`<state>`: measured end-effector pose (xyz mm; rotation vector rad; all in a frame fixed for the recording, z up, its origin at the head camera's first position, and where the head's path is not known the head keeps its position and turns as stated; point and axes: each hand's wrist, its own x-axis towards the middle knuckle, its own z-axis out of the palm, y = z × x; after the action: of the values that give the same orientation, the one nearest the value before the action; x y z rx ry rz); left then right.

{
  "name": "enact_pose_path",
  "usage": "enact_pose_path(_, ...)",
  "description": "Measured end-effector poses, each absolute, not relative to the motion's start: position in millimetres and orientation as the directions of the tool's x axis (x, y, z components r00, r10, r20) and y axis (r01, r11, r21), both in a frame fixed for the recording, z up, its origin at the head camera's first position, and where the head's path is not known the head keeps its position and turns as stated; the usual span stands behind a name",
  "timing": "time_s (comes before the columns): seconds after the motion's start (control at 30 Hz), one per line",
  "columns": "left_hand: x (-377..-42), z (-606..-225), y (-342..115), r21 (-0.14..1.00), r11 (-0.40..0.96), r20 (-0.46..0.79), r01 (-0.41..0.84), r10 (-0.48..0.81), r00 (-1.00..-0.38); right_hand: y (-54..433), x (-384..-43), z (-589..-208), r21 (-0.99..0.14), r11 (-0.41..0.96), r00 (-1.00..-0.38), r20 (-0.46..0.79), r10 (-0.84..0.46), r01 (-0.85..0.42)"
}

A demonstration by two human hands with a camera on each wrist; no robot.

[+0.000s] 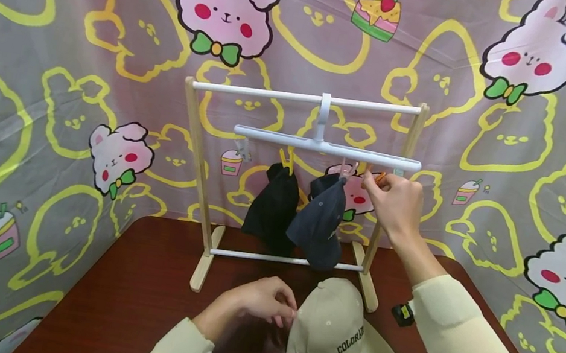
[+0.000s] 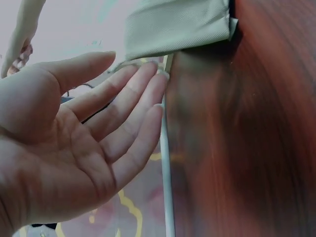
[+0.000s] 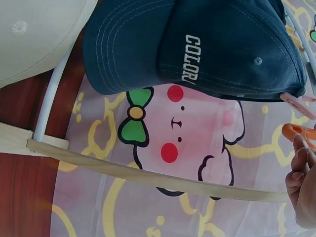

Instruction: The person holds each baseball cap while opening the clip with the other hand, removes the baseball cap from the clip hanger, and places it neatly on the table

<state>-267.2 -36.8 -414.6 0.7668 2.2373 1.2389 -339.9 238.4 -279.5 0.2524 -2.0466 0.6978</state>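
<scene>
Apparently the step in hand is readying a clip for the beige cap, which rests on the table below the hanger. The right hand pinches the orange clip near the hanger's right end; the left hand has its fingers loosely extended beside the cap, gripping nothing, and whether they touch it I cannot tell. Next, I judge, the left hand must lift the cap's edge into the clip. Stiff and broad, its flat brim should make it swing once hung. Alongside, a soft-looking black cap droops from a yellow clip, and a navy cap with stitched, curved brim from a pink clip. Smooth white plastic forms the slightly tilted hanger; pale wooden posts carry the rack's slim white rods.
</scene>
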Motion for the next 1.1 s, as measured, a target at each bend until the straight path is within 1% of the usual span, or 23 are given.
enact_pose_path(0.13,-273.0,-412.7,-43.9,0.887,0.386,-0.057,0.253,0.636,-0.769,240.7,-337.8,-281.0,-0.347,0.816,-0.525,0.849,0.064,-0.462)
enact_pose_path(0.37,-281.3,-405.9,-54.0,0.914,0.302,0.066,0.271,0.546,-0.835,245.5,-335.6,-280.9,-0.256,0.818,-0.464,0.886,-0.015,-0.516)
enact_pose_path(0.53,-286.0,-401.8,-58.1,0.910,0.266,0.158,0.317,0.483,-0.861,247.4,-331.4,-281.7,-0.229,0.816,-0.451,0.891,-0.044,-0.531)
enact_pose_path(0.7,-288.7,-398.3,-61.2,0.896,0.257,0.226,0.362,0.439,-0.870,248.6,-328.9,-281.5,-0.201,0.811,-0.438,0.896,-0.075,-0.549)
enact_pose_path(0.87,-289.9,-392.4,-61.2,0.910,0.218,0.228,0.353,0.447,-0.865,248.8,-327.2,-279.9,-0.148,0.798,-0.426,0.893,-0.147,-0.584)
enact_pose_path(1.0,-290.6,-388.5,-59.1,0.915,0.200,0.232,0.349,0.447,-0.864,247.6,-325.7,-279.1,-0.119,0.790,-0.431,0.881,-0.195,-0.601)
enact_pose_path(1.1,-291.1,-386.2,-56.5,0.911,0.211,0.235,0.355,0.443,-0.865,246.2,-324.4,-278.6,-0.110,0.786,-0.439,0.871,-0.218,-0.608)
